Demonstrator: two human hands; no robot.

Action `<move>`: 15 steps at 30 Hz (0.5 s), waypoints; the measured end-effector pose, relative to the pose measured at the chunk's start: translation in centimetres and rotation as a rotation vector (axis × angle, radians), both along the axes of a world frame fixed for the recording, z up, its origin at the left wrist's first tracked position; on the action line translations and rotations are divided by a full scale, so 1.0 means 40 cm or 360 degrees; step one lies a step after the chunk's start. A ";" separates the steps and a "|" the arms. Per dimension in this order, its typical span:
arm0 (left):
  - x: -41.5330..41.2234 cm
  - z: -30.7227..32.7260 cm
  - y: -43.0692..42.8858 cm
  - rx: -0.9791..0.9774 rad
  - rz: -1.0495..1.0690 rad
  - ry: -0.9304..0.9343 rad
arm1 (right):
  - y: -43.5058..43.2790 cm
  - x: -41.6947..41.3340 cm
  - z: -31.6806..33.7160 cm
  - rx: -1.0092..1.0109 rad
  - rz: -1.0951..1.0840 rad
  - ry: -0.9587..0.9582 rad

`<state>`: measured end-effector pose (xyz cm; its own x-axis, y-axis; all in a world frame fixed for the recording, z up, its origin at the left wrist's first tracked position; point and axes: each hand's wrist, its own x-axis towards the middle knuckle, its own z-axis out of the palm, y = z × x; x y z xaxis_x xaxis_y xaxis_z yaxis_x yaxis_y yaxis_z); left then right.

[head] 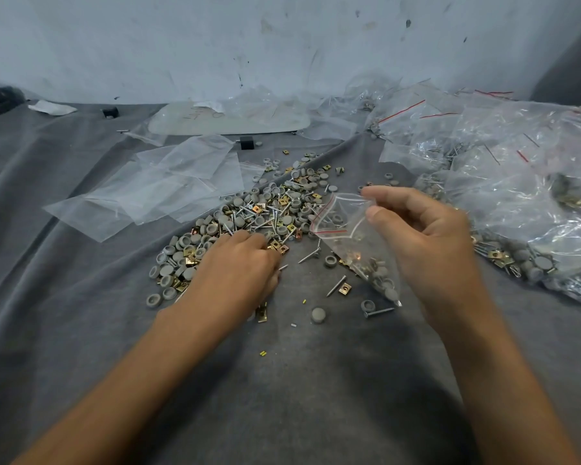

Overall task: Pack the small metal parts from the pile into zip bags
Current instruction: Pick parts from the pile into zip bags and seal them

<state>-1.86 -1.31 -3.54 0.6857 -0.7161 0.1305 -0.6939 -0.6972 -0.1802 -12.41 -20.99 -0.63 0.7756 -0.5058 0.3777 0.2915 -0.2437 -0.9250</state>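
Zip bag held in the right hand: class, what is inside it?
Through the clear zip bag show grey caps, screws and brass-coloured clips, gathered at its lower end. The right hand pinches its open top. Parts lying under others are covered.

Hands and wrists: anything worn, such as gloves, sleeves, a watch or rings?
Nothing worn shows. The left hand and right hand are ungloved, and no sleeve, watch or bracelet shows from there down to the frame's edge. No ring on the fingers that show.
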 end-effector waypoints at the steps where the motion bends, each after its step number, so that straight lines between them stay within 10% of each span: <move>1: -0.003 -0.001 -0.006 0.0014 0.0003 -0.0027 | 0.002 -0.001 0.001 0.0007 0.0005 0.0008; 15: 0.020 0.032 0.033 -0.0937 0.0100 0.0450 | 0.017 -0.003 0.003 -0.0018 0.0085 0.0101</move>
<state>-1.05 0.00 -2.25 0.7894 -0.5374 0.2967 -0.6130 -0.6645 0.4274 -12.54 -20.29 -0.50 0.8240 -0.4589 0.3322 0.2450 -0.2399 -0.9394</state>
